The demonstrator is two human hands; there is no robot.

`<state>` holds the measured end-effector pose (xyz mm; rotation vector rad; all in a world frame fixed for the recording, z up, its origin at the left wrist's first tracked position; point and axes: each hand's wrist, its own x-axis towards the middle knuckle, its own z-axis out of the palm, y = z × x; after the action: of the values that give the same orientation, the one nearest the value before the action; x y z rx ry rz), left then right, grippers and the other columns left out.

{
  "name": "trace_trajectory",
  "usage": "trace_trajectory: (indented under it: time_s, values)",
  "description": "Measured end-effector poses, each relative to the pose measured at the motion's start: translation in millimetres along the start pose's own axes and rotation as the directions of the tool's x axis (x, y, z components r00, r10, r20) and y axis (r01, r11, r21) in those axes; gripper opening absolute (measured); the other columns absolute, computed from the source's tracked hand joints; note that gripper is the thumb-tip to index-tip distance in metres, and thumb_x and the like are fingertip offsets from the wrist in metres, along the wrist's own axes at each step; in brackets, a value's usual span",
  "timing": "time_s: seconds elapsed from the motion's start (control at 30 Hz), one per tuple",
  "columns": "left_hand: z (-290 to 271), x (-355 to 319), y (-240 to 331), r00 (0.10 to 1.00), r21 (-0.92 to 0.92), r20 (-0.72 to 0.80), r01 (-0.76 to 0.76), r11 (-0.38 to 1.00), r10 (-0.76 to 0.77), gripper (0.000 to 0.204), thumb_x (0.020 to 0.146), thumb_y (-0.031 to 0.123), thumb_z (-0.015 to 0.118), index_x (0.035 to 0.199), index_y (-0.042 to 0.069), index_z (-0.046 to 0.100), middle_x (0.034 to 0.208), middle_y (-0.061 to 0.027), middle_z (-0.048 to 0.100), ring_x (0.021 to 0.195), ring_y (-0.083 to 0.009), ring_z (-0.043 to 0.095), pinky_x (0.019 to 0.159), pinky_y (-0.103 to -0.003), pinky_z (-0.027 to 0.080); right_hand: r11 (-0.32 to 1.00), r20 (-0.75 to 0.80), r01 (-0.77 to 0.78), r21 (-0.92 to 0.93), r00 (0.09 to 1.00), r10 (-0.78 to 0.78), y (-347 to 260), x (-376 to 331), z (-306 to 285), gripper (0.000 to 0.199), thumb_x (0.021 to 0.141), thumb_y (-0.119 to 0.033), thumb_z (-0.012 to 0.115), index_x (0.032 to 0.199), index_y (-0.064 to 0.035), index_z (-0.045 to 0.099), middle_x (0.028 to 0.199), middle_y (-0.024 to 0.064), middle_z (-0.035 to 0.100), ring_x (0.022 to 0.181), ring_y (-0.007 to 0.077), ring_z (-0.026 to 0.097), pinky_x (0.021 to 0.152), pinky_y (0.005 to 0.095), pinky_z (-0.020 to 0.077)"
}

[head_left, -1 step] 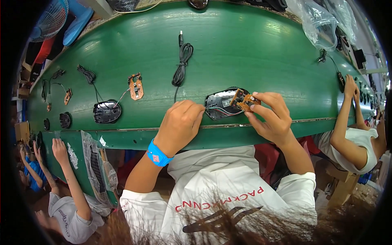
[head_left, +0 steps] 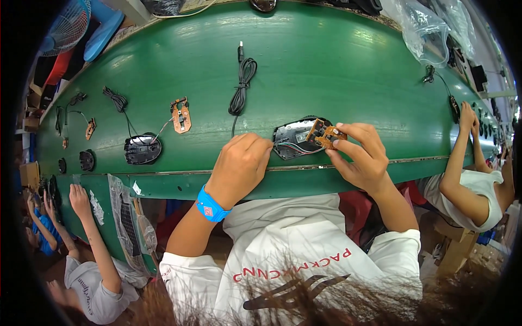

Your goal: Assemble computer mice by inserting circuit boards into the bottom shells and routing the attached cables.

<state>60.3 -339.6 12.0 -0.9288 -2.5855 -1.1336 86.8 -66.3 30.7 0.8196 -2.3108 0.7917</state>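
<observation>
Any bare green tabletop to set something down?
Widest: between the central coiled black cable and clear plastic bag. Smaller: between that cable and the nearest leftward brown circuit board. Crowded: between left hand and right hand, at the open black mouse shell.

In the right hand [head_left: 361,158], the circuit board [head_left: 328,132] is orange-brown; next to this grip, the mouse shell [head_left: 284,134] is black, the bench [head_left: 326,65] around is green.

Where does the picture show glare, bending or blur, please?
Head view: pale glare patches lie on the green work surface; head view: that surface's far edge arches strongly; head view: the hair along the bottom looks soft, while the circuit board in the right hand looks clearer.
</observation>
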Motion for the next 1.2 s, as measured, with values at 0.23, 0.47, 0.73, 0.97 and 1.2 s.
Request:
trace_trajectory:
  time_s: [0.23, 0.47, 0.73, 0.97, 1.2]
  values:
    - [-2.2, 3.8, 2.8, 0.998, 0.062, 0.059, 0.024, 0.998, -0.028, 0.006, 0.083, 0.000, 0.071, 0.085, 0.001, 0.065, 0.081, -0.0146, 0.062, 0.077, -0.0348, 0.063, 0.071, -0.045, 0.052, 0.998, -0.035, 0.040, -0.051, 0.999, -0.042, -5.7, 11.3, 0.9, 0.034, 0.066, 0.003, 0.088, 0.093, -0.0019, 0.068, 0.115, 0.0182, 0.070, 0.089, 0.0325, 0.068, 0.072, 0.0388, 0.0558]
    - [-5.3, 9.7, 7.6, 0.989, 0.090, 0.112, 0.089, 0.992, -0.099, 0.007, 0.080, 0.001, 0.071, 0.081, 0.000, 0.064, 0.079, -0.0159, 0.065, 0.074, -0.0374, 0.064, 0.066, -0.047, 0.051, 0.994, -0.062, 0.076, -0.080, 0.995, -0.081, -25.2, 23.7, 8.0, 0.032, 0.066, 0.002, 0.087, 0.091, -0.0024, 0.069, 0.113, 0.0173, 0.070, 0.086, 0.0319, 0.068, 0.069, 0.0379, 0.0556]
    - [-8.3, 24.3, 2.9, 0.949, 0.093, 0.227, 0.201, 0.975, -0.217, 0.009, 0.079, 0.005, 0.066, 0.074, -0.002, 0.064, 0.074, -0.0202, 0.067, 0.070, -0.0432, 0.065, 0.063, -0.052, 0.052, 0.999, 0.030, -0.046, -0.016, 0.998, 0.047, -54.2, -2.9, 2.6, 0.031, 0.066, 0.001, 0.085, 0.092, -0.0024, 0.069, 0.109, 0.0164, 0.070, 0.083, 0.0311, 0.067, 0.068, 0.0382, 0.0550]
    - [-16.5, 38.9, 1.8, 0.883, 0.154, 0.358, 0.266, 0.952, -0.304, 0.006, 0.076, 0.006, 0.072, 0.076, 0.000, 0.070, 0.073, -0.0166, 0.071, 0.068, -0.0352, 0.069, 0.063, -0.044, 0.054, 0.984, 0.062, -0.114, -0.138, 0.990, 0.124, -31.3, -3.2, -3.8, 0.029, 0.068, 0.001, 0.084, 0.092, -0.0029, 0.068, 0.108, 0.0155, 0.069, 0.087, 0.0323, 0.067, 0.070, 0.0391, 0.0547]
    - [-10.2, 24.2, 9.4, 0.965, 0.221, 0.213, 0.104, 0.970, -0.152, 0.006, 0.075, 0.007, 0.071, 0.072, 0.004, 0.068, 0.072, -0.0123, 0.066, 0.070, -0.0346, 0.066, 0.062, -0.046, 0.050, 0.968, 0.127, -0.041, -0.247, 0.989, 0.074, -20.1, 14.0, -2.8, 0.027, 0.070, -0.001, 0.084, 0.090, -0.0040, 0.067, 0.108, 0.0117, 0.069, 0.089, 0.0322, 0.066, 0.071, 0.0390, 0.0545]
